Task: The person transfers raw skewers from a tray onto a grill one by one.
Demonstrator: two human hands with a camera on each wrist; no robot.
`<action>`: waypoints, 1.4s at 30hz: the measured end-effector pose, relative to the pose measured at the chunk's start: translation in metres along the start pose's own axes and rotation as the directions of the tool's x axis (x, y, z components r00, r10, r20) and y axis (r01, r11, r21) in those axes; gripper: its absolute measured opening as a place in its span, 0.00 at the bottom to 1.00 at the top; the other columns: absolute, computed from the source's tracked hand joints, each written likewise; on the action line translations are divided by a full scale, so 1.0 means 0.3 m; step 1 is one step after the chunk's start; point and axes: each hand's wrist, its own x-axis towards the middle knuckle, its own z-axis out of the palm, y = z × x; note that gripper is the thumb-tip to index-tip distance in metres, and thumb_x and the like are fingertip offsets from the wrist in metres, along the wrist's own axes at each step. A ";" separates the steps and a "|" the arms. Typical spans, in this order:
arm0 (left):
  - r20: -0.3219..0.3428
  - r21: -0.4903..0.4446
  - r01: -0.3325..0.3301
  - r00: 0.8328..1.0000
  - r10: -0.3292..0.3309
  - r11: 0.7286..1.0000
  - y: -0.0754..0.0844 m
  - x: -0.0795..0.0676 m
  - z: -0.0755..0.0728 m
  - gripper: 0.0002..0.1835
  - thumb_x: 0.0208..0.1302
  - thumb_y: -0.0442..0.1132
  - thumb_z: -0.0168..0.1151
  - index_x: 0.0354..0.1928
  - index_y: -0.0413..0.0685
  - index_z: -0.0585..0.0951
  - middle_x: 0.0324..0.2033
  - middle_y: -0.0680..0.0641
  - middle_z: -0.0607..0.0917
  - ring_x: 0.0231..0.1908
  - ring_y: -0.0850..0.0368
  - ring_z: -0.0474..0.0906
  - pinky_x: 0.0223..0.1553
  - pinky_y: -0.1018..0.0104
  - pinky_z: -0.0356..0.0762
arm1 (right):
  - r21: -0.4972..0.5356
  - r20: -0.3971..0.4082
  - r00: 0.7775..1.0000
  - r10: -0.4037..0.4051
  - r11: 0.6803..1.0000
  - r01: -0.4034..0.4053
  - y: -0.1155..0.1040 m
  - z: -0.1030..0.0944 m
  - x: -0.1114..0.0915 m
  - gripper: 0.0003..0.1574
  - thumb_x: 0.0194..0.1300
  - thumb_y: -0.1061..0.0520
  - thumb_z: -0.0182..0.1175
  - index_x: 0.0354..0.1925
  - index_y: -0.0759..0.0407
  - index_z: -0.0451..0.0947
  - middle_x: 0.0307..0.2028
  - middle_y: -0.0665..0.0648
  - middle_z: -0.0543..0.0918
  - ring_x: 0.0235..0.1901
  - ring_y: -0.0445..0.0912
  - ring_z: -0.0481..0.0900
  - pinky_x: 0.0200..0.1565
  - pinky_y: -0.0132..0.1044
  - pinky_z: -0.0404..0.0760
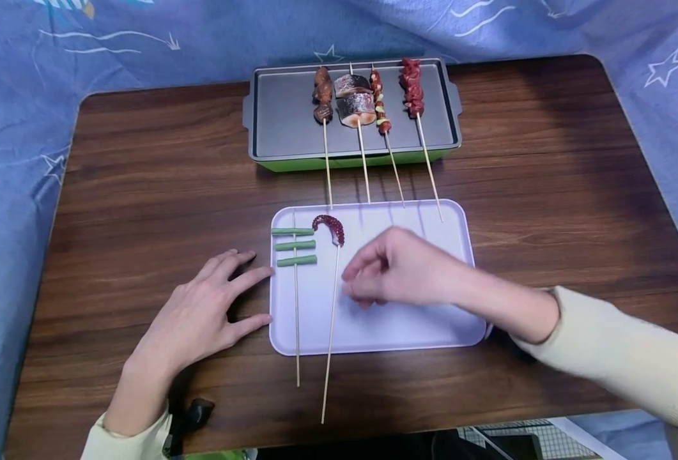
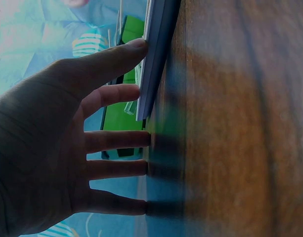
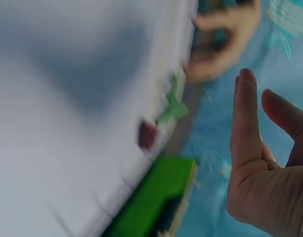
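Note:
A lilac tray (image 1: 408, 329) lies on the table, and my left hand (image 1: 200, 313) touches its left edge with thumb and index finger. In the left wrist view that hand's fingers (image 2: 114, 140) are spread and straight, holding nothing. Over the middle of the tray hovers my right hand (image 1: 399, 268), its fingers loosely bent around nothing. Left of it lies a skewer with a dark red tentacle (image 1: 333, 225), its stick reaching past the tray's front edge. Beside that is a skewer of green bean pieces (image 1: 296, 260) set crosswise.
Behind the tray stands a green-sided grill with a grey plate (image 1: 287, 140). On it lie a brown meatball-like skewer (image 1: 323, 96), a fish skewer (image 1: 357, 105), a thin red-and-green skewer (image 1: 380, 102) and a red meat skewer (image 1: 412, 89), sticks pointing frontward. Blue cloth (image 1: 200, 45) hangs behind.

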 end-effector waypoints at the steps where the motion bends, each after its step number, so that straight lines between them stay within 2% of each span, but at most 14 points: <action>1: 0.003 0.002 0.001 1.000 -0.001 1.000 0.000 0.001 -0.001 0.36 0.54 0.66 0.67 0.63 0.63 0.76 0.64 0.44 0.72 0.65 0.40 0.65 0.40 0.41 0.79 | -0.007 0.009 1.000 0.007 1.000 -0.007 0.021 0.020 -0.003 0.07 0.61 0.60 0.68 0.37 0.63 0.86 0.23 0.51 0.86 0.26 0.45 0.84 0.33 0.39 0.82; 3: 0.008 0.006 0.004 1.000 -0.004 1.000 -0.001 0.002 -0.002 0.36 0.54 0.66 0.67 0.63 0.63 0.76 0.64 0.44 0.72 0.65 0.41 0.64 0.40 0.41 0.79 | 0.023 0.022 0.999 0.038 0.999 -0.038 0.061 0.053 -0.003 0.06 0.61 0.61 0.68 0.36 0.64 0.86 0.23 0.53 0.86 0.26 0.46 0.85 0.32 0.38 0.82; 5: 0.012 0.010 0.004 1.000 -0.004 1.000 -0.001 0.004 -0.003 0.36 0.54 0.67 0.66 0.64 0.63 0.76 0.64 0.44 0.72 0.65 0.41 0.64 0.39 0.41 0.79 | 0.098 0.030 0.995 0.090 0.991 -0.093 0.100 0.077 0.002 0.07 0.62 0.62 0.67 0.36 0.67 0.85 0.24 0.57 0.87 0.27 0.48 0.86 0.32 0.39 0.83; 8: 0.011 0.012 -0.001 1.000 0.000 1.000 -0.001 0.007 -0.002 0.35 0.54 0.66 0.66 0.64 0.63 0.76 0.64 0.44 0.72 0.65 0.41 0.64 0.39 0.41 0.79 | 0.227 0.029 0.985 0.172 0.958 -0.174 0.147 0.101 0.013 0.09 0.63 0.64 0.66 0.38 0.72 0.84 0.26 0.63 0.86 0.28 0.51 0.87 0.32 0.41 0.84; 10: 0.009 0.012 -0.005 1.000 0.005 1.000 0.000 0.009 -0.001 0.35 0.54 0.66 0.66 0.64 0.63 0.76 0.64 0.44 0.72 0.65 0.41 0.64 0.39 0.40 0.79 | 0.277 0.022 0.979 0.204 0.940 -0.202 0.174 0.114 0.019 0.10 0.63 0.63 0.65 0.39 0.72 0.83 0.26 0.64 0.86 0.28 0.50 0.87 0.33 0.42 0.85; 15: 0.002 0.010 -0.010 1.000 0.010 1.000 -0.001 0.012 -0.002 0.35 0.54 0.66 0.67 0.64 0.63 0.76 0.63 0.44 0.73 0.65 0.40 0.65 0.39 0.40 0.79 | 0.329 -0.012 0.974 0.226 0.921 -0.210 0.216 0.148 0.032 0.11 0.64 0.62 0.65 0.38 0.72 0.84 0.26 0.63 0.86 0.27 0.48 0.87 0.32 0.41 0.85; 21: 0.001 0.007 -0.009 1.000 0.009 1.000 -0.003 0.013 -0.002 0.35 0.54 0.66 0.67 0.63 0.63 0.76 0.63 0.44 0.73 0.65 0.40 0.65 0.39 0.40 0.79 | 0.417 -0.076 0.965 0.250 0.887 -0.197 0.224 0.192 0.054 0.11 0.62 0.61 0.67 0.37 0.71 0.85 0.26 0.62 0.86 0.25 0.48 0.87 0.31 0.40 0.84; 30: 0.022 0.005 0.008 1.000 -0.008 1.000 -0.002 0.010 -0.002 0.35 0.55 0.67 0.66 0.64 0.64 0.76 0.64 0.44 0.72 0.66 0.41 0.64 0.41 0.41 0.79 | 0.468 -0.114 0.959 0.261 0.865 -0.180 0.211 0.234 0.083 0.11 0.60 0.62 0.69 0.37 0.71 0.83 0.26 0.62 0.87 0.26 0.49 0.87 0.30 0.39 0.84; 38: 0.015 0.006 0.006 1.000 -0.006 1.000 -0.002 0.005 -0.004 0.35 0.55 0.67 0.66 0.64 0.63 0.76 0.64 0.44 0.72 0.66 0.41 0.64 0.42 0.41 0.79 | 0.429 -0.145 0.951 0.274 0.883 -0.189 0.202 0.244 0.107 0.11 0.57 0.60 0.72 0.33 0.68 0.84 0.24 0.60 0.86 0.24 0.48 0.87 0.28 0.38 0.84; 42: 0.014 0.003 0.008 1.000 -0.008 1.000 -0.001 0.003 -0.003 0.35 0.54 0.67 0.66 0.63 0.63 0.76 0.64 0.44 0.72 0.65 0.41 0.64 0.42 0.41 0.79 | 0.448 -0.148 0.948 0.282 0.874 -0.190 0.197 0.249 0.111 0.10 0.57 0.63 0.70 0.34 0.71 0.81 0.24 0.62 0.86 0.24 0.49 0.87 0.28 0.38 0.84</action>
